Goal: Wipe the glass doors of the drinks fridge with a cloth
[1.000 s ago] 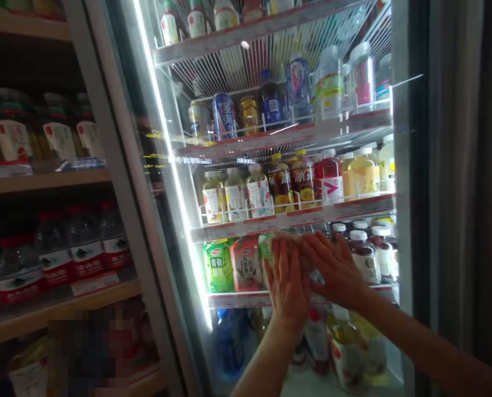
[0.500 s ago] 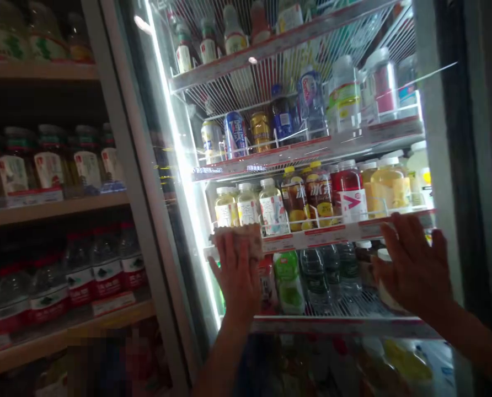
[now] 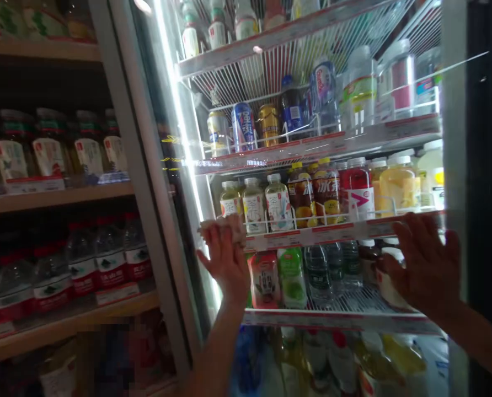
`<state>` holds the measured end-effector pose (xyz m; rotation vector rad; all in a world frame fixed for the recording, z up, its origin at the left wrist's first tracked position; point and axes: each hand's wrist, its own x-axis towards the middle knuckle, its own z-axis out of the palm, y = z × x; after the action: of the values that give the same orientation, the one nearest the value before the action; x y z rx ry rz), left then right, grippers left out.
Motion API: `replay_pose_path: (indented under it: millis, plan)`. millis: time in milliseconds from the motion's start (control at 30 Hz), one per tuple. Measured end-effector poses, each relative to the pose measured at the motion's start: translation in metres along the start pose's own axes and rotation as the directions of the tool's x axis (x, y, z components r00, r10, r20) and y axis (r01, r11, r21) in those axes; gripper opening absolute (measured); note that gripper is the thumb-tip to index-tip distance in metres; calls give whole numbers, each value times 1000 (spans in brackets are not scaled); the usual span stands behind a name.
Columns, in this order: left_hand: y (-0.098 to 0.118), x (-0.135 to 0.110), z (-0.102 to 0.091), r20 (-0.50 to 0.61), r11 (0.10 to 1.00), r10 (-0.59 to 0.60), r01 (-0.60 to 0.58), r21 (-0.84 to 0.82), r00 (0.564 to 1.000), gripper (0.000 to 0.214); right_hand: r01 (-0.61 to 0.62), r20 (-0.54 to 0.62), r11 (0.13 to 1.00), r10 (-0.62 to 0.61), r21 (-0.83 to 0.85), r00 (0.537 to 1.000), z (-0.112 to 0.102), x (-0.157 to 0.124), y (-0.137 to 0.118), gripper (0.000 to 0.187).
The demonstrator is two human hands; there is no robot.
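Observation:
My left hand (image 3: 225, 263) presses a pale, crumpled cloth (image 3: 236, 227) against the glass door of a lit drinks cooler, near the left side of the pane. The fingers lie over the cloth. Further right, my right hand (image 3: 427, 269) is spread with its palm toward the glass and holds nothing. Whether its whole palm touches the pane cannot be made out. Behind the glass, white-capped tea bottles (image 3: 254, 207) stand just above the cloth, and a green-labelled bottle (image 3: 292, 278) is on the shelf below.
Cooler shelves hold cans (image 3: 243, 128), iced tea bottles (image 3: 326, 190) and clear water bottles (image 3: 318, 273). A grey upright (image 3: 146, 182) parts the cooler from wooden shelves (image 3: 55, 199) at left, stocked with bottles. A dark door edge (image 3: 481, 182) runs down the right.
My left hand and the cloth have slid left across the glass, uncovering more of the tea bottles. My right hand stays about where it was. The view has shifted slightly.

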<state>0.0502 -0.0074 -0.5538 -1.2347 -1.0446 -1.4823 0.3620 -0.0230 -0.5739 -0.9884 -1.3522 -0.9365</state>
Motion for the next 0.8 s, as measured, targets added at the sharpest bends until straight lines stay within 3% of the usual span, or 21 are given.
replay_pose_path:
  millis: [100, 167, 200, 267, 367, 433, 467, 533, 567, 633, 700, 767, 800]
  plan:
    - [60, -8, 8, 77, 958, 246, -230, -172, 966, 40, 51, 11, 999, -51, -14, 999, 4, 14, -9, 57]
    - [79, -9, 11, 102, 922, 342, -313, -228, 934, 37, 98, 15, 995, -98, -32, 995, 6, 23, -14, 58]
    - [76, -8, 11, 105, 920, 351, -322, -222, 931, 38, 108, 17, 993, -107, -38, 994, 7, 27, -16, 57]
    - [48, -3, 8, 99, 952, 283, -266, -154, 954, 40, 102, 27, 994, -101, -32, 995, 8, 30, -18, 56]
    - [-3, 6, 3, 46, 998, -66, 67, -10, 997, 44, 77, 25, 997, -76, -27, 997, 8, 28, -19, 57]
    - [-5, 6, 1, 23, 971, -238, 238, 16, 971, 46, 57, 20, 998, -56, -28, 998, 8, 26, -19, 57]
    - [7, 4, 2, 38, 973, -229, 230, -4, 973, 46, 47, 20, 999, -46, -25, 999, 8, 25, -19, 57]
    - [44, -4, 4, 115, 995, -13, 24, -93, 993, 46, 34, 19, 999, -34, -8, 999, 7, 24, -20, 56]
    - [63, -8, 6, 151, 980, 150, -126, -153, 977, 45, 30, 16, 1000, -30, 1, 999, 6, 24, -20, 56]
    - [82, -12, 9, 178, 931, 334, -294, -217, 926, 41, 30, 22, 999, -31, 18, 999, 3, 25, -21, 55]
    - [65, -10, 7, 165, 944, 306, -276, -182, 938, 38, 28, 39, 999, -29, 38, 999, 1, 25, -21, 56]
    - [25, -4, 2, 129, 993, 98, -89, -80, 987, 40, 21, 45, 998, -24, 54, 999, 0, 25, -22, 57]
    - [5, -1, -1, 121, 997, -68, 71, -15, 990, 42, 20, 38, 998, -22, 59, 999, 0, 25, -22, 58]
